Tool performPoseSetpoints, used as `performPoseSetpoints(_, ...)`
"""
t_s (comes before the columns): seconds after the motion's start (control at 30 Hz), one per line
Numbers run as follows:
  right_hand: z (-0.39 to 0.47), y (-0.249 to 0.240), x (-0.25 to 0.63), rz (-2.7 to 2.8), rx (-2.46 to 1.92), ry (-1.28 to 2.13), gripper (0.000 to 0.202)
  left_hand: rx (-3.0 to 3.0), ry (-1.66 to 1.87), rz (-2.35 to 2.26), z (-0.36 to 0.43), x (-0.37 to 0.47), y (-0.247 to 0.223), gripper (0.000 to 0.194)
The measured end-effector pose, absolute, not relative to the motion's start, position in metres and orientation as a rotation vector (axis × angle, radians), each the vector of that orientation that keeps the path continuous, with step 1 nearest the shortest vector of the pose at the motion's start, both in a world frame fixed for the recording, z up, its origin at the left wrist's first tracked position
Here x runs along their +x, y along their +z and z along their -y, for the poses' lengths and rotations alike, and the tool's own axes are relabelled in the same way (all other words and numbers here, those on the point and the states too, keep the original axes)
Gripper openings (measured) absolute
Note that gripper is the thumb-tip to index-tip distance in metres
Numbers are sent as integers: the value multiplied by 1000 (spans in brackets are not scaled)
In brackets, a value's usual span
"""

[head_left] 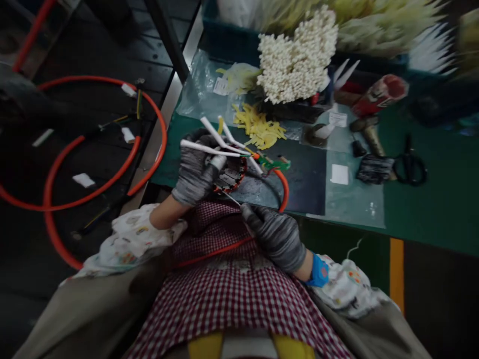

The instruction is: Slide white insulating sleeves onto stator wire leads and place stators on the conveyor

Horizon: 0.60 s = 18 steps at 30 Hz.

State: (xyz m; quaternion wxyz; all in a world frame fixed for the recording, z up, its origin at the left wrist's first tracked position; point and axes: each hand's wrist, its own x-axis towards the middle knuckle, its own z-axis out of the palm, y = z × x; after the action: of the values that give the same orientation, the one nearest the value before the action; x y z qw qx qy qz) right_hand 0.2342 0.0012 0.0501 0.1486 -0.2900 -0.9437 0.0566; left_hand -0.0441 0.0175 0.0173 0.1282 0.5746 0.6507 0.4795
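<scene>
My left hand (194, 174) clamps the wound coil (230, 174) at the tabletop (430, 209) edge, steadying it, while my right hand (277, 237) pinches a thin needle (232, 200) toward it.

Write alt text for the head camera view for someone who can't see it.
Gloved left hand grips a round wound coil part with white sleeved leads; gloved right hand holds a thin tool against it. Behind, a green bench holds scissors.
</scene>
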Motion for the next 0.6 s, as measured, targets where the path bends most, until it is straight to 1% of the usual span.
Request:
performPoseSetpoints(0.07,-14,63,252,2616,-784,249,27,1610,1484,-1865,-17,-50,18,33)
performPoseSetpoints(0.13,-35,75,281,2456,-739,430,25,1448,1574,-1848,-19,-57,18,30)
performPoseSetpoints(0.23,-78,78,338,2298,-968,667,28,1108,1722,-1798,-26,-65,16,27)
performPoseSetpoints(0.3,-114,66,371,2167,-1192,587,27,939,1793,-1758,-31,-66,13,27)
performPoseSetpoints(0.37,-149,48,393,2162,-1445,346,29,812,1833,-1729,-33,-64,8,26)
performPoseSetpoints(0.4,-165,37,399,2178,-1563,266,26,743,1853,-1716,-34,-62,6,27)
performPoseSetpoints(0.5,-195,16,390,2169,-1697,154,13,559,1951,-1686,-33,-51,-3,31)
performPoseSetpoints(0.57,-198,15,366,2142,-1661,82,13,519,1992,-1694,-32,-45,-5,34)
performPoseSetpoints(0.6,-195,18,349,2141,-1579,73,17,525,1990,-1697,-30,-42,-6,35)
